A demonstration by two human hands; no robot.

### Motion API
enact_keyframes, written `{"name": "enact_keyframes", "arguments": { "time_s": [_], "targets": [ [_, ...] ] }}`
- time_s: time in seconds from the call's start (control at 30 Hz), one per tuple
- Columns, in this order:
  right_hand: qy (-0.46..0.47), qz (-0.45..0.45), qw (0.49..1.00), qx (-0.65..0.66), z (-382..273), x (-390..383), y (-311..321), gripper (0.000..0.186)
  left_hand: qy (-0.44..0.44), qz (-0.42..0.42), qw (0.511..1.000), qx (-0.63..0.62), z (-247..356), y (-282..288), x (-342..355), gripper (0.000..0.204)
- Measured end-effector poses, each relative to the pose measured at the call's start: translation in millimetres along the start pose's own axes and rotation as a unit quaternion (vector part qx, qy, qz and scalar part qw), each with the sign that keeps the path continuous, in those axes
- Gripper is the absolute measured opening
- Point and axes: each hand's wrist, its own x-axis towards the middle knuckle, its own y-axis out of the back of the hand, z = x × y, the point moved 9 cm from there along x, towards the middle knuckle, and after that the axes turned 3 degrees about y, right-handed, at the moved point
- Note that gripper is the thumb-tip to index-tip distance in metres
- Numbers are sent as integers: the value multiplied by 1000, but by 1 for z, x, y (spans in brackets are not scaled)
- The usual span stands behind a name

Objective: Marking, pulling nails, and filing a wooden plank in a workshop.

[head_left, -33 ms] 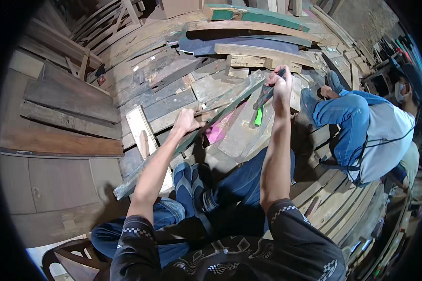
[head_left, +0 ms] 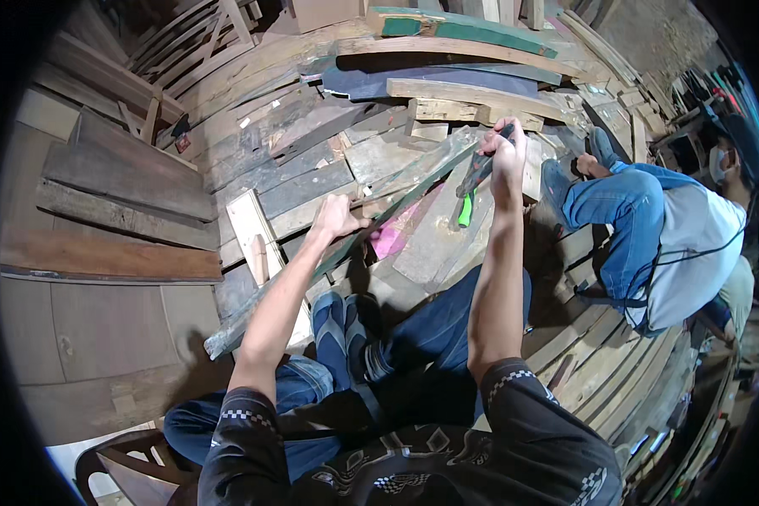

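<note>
My left hand (head_left: 337, 218) is closed on a long, weathered grey-green plank (head_left: 409, 190), which lies diagonally from near my lap up toward the right. My right hand (head_left: 503, 152) is wrapped round a dark-handled tool (head_left: 481, 169) over the plank's far end. Just below that tool shows a bright green handle (head_left: 465, 209); I cannot tell whether it joins it. Pink material (head_left: 386, 238) shows beneath the plank, and a pale board (head_left: 244, 223) with a small wooden piece on it lies left of my left hand. My legs and sandalled feet are under my arms.
A co-worker (head_left: 683, 244) in blue jeans sits close on my right, with another person (head_left: 735, 287) behind. Stacked planks (head_left: 447, 88), some green-painted, lie ahead. Wide boards (head_left: 126, 194) rest at left, wooden frames (head_left: 143, 59) at back left, and more slats (head_left: 616, 371) at lower right.
</note>
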Motion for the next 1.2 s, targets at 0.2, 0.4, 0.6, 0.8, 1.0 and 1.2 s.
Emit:
{"name": "enact_keyframes", "arguments": {
  "time_s": [0.2, 0.4, 0.6, 0.8, 1.0, 1.2],
  "targets": [
    [4, -11, 1000, 20, 11, 8, 4, 24, -32, 58, 996, -51, 17, 19, -2, 61],
    [-4, 0, 999, 45, 9, 4, 0, 20, -10, 53, 997, 48, 24, 18, 11, 61],
    [8, -1, 999, 37, 6, 4, 0, 18, 9, 45, 997, 60, 29, 24, 18, 55],
    [-12, 6, 1000, 17, 7, 3, 0, 16, 42, 32, 995, 87, 16, 26, 29, 60],
    [-10, 5, 1000, 9, 14, 6, 7, 25, 9, 16, 996, 89, 32, 31, 22, 55],
    [-2, -9, 999, 32, 6, 6, -3, 22, -18, 115, 992, 47, 35, 57, 22, 61]
  ]
}}
